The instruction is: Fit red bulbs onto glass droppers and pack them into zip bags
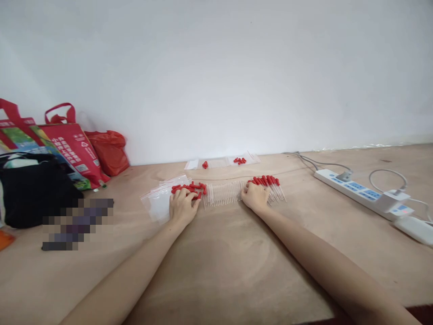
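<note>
Left hand (183, 207): at small, red, rubbery bulbs (193, 185); grip unclear.
Right hand (255, 197): at slim, clear tubes' (223, 194) right; grip hidden.

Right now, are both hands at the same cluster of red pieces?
No, a row of pale tubes separates the left hand, at the red pieces, from the right hand, beside red-tipped tubes.

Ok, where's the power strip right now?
The white power strip lies on the wooden tabletop at the right of the head view, right of the person's right hand and the red-tipped tubes.
</note>
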The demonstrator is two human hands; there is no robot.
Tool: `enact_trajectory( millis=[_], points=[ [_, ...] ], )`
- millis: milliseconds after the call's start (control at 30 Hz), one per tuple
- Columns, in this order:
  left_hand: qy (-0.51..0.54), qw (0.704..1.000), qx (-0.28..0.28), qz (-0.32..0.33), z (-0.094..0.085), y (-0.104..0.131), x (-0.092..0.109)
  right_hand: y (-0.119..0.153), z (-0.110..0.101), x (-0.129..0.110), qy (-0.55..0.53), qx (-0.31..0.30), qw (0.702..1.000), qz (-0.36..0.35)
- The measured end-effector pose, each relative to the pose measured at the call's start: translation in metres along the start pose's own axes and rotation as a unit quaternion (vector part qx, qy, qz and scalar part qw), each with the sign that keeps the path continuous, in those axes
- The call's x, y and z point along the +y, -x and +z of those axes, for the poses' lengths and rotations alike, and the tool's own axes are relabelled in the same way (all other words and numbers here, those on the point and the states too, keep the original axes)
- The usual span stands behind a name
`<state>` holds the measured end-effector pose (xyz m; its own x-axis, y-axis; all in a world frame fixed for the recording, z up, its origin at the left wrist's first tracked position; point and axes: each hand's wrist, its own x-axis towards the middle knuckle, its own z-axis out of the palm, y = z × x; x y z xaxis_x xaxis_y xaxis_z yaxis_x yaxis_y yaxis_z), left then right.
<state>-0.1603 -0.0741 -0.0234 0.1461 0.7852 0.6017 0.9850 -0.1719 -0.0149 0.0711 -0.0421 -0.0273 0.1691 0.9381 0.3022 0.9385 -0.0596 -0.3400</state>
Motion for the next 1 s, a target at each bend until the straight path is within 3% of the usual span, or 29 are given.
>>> enact_trajectory(
  millis=[133, 267, 367, 433, 533, 600, 700, 833, 1000],
  points=[
    [0.014, 1.000, -0.002, 0.001, 0.001, -0.001, 0.000, -0.001, -0.004, -0.001, 0.006, -0.016, 1.000, 0.010],
    [0.043, 0.998, 0.043, 0.001, -0.005, 0.003, 0.003, -0.001, -0.006, 0.000, -0.011, -0.033, 0.999, 0.029],
    [0.126, 0.989, 0.067, 0.047, -0.013, 0.009, 0.009, -0.001, -0.004, 0.003, -0.034, -0.031, 0.998, 0.037],
    [0.196, 0.974, 0.044, 0.100, -0.019, 0.014, 0.016, 0.000, -0.001, 0.006, -0.051, -0.017, 0.998, 0.027],
    [0.270, 0.947, -0.054, 0.165, -0.026, 0.021, 0.025, 0.004, 0.003, 0.011, -0.074, 0.032, 0.996, -0.027],
    [0.285, 0.938, -0.103, 0.171, -0.030, 0.023, 0.030, 0.009, 0.004, 0.015, -0.079, 0.076, 0.991, -0.079],
    [0.283, 0.940, -0.119, 0.149, -0.032, 0.025, 0.035, 0.023, -0.001, 0.023, -0.089, 0.111, 0.976, -0.164],
    [0.265, 0.948, -0.129, 0.119, -0.027, 0.025, 0.043, 0.045, -0.015, 0.036, -0.127, 0.080, 0.957, -0.248],
    [0.292, 0.943, -0.137, 0.083, -0.018, 0.022, 0.049, 0.058, -0.025, 0.042, -0.177, 0.006, 0.938, -0.298]
  ],
)
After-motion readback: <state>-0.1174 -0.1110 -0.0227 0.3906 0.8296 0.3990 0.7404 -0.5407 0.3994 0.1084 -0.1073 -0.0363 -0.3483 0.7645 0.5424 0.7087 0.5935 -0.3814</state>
